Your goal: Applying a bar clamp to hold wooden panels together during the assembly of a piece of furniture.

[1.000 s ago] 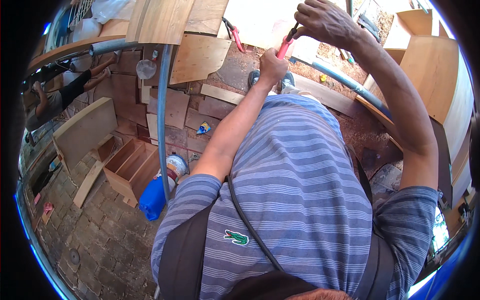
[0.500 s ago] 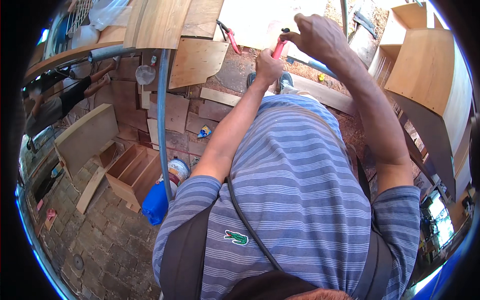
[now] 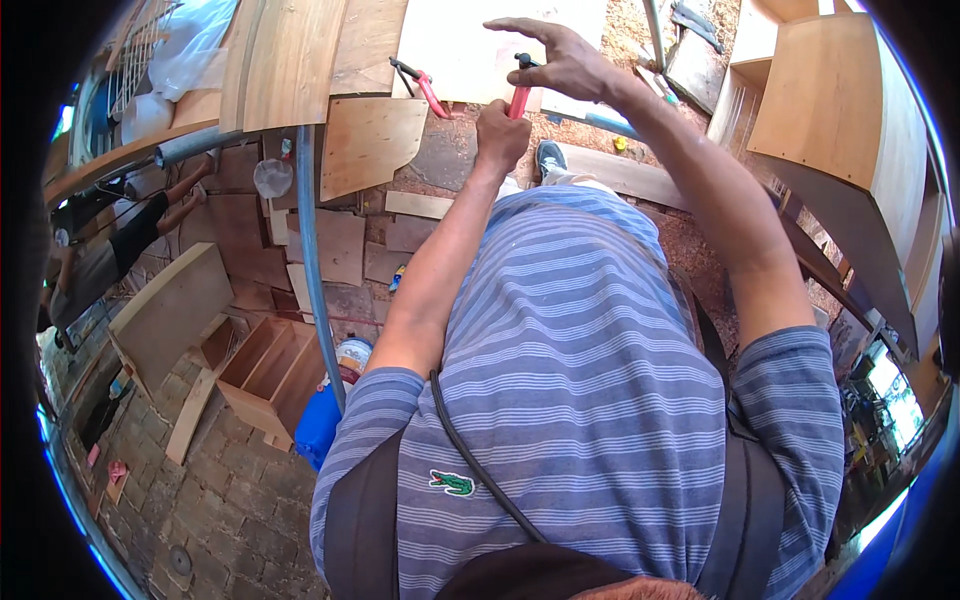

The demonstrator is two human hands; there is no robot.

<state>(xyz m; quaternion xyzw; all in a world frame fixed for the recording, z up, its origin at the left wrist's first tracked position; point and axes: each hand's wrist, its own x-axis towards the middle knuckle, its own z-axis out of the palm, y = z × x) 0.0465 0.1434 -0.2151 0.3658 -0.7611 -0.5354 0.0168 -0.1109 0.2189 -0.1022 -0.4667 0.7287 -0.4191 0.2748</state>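
My left hand (image 3: 503, 135) is closed around a red clamp (image 3: 519, 102) with a black end piece on top. The clamp stands at the near edge of a white board (image 3: 450, 45). My right hand (image 3: 565, 62) is beside the black end, its fingers stretched out and its thumb pointing at the piece. Whether the thumb touches it, I cannot tell. Left of my hands, a second red clamp (image 3: 432, 94) with a black bar sits at the same board edge. The lower parts of the held clamp are hidden by my left hand.
Wooden panels (image 3: 285, 60) lie left of the white board. A grey metal pole (image 3: 309, 230) stands near my left arm. Beyond it are a wooden drawer box (image 3: 270, 375) and a blue container (image 3: 318, 428). A wooden cabinet (image 3: 820, 95) stands right. Another person (image 3: 125, 235) is at far left.
My right hand's fingers have gone from curled near the clamp's black end to stretched out. The whole view has shifted slightly; my left hand keeps its hold on the clamp.
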